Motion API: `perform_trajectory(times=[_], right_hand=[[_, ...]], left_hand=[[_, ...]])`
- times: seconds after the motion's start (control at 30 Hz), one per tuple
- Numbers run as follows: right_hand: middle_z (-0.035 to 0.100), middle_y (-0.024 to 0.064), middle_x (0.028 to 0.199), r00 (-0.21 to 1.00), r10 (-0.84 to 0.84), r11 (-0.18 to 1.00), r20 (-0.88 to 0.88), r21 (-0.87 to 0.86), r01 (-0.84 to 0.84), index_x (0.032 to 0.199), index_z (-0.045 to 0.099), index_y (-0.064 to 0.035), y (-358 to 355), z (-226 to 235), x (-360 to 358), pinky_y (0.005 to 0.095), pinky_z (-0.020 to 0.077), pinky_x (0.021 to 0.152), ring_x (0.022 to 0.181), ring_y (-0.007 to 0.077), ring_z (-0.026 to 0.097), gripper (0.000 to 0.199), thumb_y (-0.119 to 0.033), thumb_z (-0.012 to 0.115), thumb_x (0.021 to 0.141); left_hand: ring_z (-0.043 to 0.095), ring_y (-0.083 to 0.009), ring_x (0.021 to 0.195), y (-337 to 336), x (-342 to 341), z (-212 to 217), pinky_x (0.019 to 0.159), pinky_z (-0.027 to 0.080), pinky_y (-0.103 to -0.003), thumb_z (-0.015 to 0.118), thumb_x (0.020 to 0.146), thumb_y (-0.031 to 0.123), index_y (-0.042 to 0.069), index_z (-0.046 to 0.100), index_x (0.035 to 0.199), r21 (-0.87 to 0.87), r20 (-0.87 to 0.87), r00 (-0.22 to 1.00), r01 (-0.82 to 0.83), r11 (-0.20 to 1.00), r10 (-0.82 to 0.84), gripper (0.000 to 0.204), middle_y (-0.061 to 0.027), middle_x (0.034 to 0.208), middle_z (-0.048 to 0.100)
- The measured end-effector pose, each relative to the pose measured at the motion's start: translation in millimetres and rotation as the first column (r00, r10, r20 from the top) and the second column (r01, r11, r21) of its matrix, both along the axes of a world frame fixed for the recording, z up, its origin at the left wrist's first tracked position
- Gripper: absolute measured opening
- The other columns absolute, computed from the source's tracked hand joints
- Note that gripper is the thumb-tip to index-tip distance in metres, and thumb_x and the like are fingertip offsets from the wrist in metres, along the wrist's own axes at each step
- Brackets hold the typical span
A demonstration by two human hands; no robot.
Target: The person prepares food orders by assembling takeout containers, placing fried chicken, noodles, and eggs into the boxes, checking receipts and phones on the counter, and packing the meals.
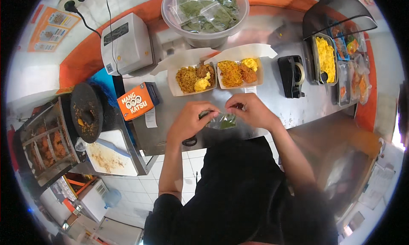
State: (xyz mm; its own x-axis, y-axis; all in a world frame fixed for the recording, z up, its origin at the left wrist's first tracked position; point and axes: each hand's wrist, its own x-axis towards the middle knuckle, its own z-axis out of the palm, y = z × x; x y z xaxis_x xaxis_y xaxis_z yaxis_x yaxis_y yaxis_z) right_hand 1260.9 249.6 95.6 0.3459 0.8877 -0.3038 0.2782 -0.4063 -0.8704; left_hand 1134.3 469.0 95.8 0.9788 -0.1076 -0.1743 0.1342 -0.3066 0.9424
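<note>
A small clear plastic bag with green leaves point(224, 121) hangs between my hands above the near edge of the steel counter. My left hand point(192, 120) pinches its top left side, and my right hand point(254, 110) pinches the top right side. Both hands are closed, fingertips pressed on the plastic. Just beyond them stand two open takeaway boxes: the left box point(172, 84) and the right box point(221, 85). Each holds yellow noodles, a fried piece and yellow scrambled egg. A black ring-shaped handle point(190, 141) shows beside my left wrist; the rest of it is hidden.
A large clear tub point(170, 25) of similar leaf bags stands at the back. To the left are a white label printer point(127, 47), a closed orange box point(137, 101) and a stained cutting board point(113, 155). A tape dispenser point(289, 76) and an egg container point(335, 76) stand right.
</note>
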Motion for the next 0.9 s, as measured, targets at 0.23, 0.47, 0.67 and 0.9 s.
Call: perform_trajectory(times=[0.23, 0.47, 0.67, 0.9], right_hand=[[0.065, 0.0153, 0.101, 0.742, -0.243, 0.967, 0.625, 0.097, 0.235, 0.105, 0.068, -0.0011, 15.1, -22.1, 62.4, 0.0438, 0.0535, 0.077, 0.088, 0.0375, 0.065, 0.019, 0.0, 0.061, 0.088], [0.065, 0.0131, 0.108, 0.652, -0.282, 0.944, 0.704, 0.081, 0.32, 0.102, 0.066, -0.003, 22.2, -88.7, 103.7, 0.0448, 0.0542, 0.081, 0.093, 0.0364, 0.064, 0.02, -0.005, 0.061, 0.083], [0.065, 0.0144, 0.098, 0.454, -0.433, 0.863, 0.779, 0.213, 0.458, 0.103, 0.068, -0.0036, 9.2, -95.9, 95.3, 0.0436, 0.0534, 0.078, 0.091, 0.035, 0.065, 0.017, -0.007, 0.066, 0.086], [0.066, 0.0153, 0.095, 0.493, -0.646, 0.742, 0.582, 0.33, 0.583, 0.095, 0.068, -0.0008, -57.7, -65.9, 61.2, 0.0414, 0.0529, 0.08, 0.089, 0.0351, 0.065, 0.012, 0.0, 0.068, 0.082]], left_hand=[[0.058, -0.016, 0.105, 54.5, 14.0, -57.4, 0.093, 0.045, -0.03, 0.057, 0.092, 0.004, 0.002, 0.058, 0.111, -0.05, 0.094, 0.894, -0.436, 0.899, 0.439, 0.019, -0.0066, 0.107, 0.06], [0.059, -0.0186, 0.102, 83.3, 52.5, -87.9, 0.09, 0.046, -0.033, 0.058, 0.082, -0.006, 0.002, 0.057, 0.099, 0.151, 0.286, 0.858, -0.481, 0.864, 0.427, 0.019, -0.0088, 0.101, 0.059], [0.062, -0.0313, 0.1, 72.5, 56.3, -93.3, 0.093, 0.047, -0.043, 0.069, 0.083, 0.003, 0.002, 0.064, 0.099, 0.566, 0.54, 0.776, -0.622, 0.54, 0.327, 0.017, -0.0134, 0.101, 0.063], [0.061, -0.0292, 0.084, 64.3, 23.7, -89.0, 0.077, 0.049, -0.039, 0.068, 0.087, 0.002, 0.0, 0.066, 0.095, 0.338, 0.56, 0.615, -0.782, 0.524, 0.556, 0.008, -0.011, 0.088, 0.066]])
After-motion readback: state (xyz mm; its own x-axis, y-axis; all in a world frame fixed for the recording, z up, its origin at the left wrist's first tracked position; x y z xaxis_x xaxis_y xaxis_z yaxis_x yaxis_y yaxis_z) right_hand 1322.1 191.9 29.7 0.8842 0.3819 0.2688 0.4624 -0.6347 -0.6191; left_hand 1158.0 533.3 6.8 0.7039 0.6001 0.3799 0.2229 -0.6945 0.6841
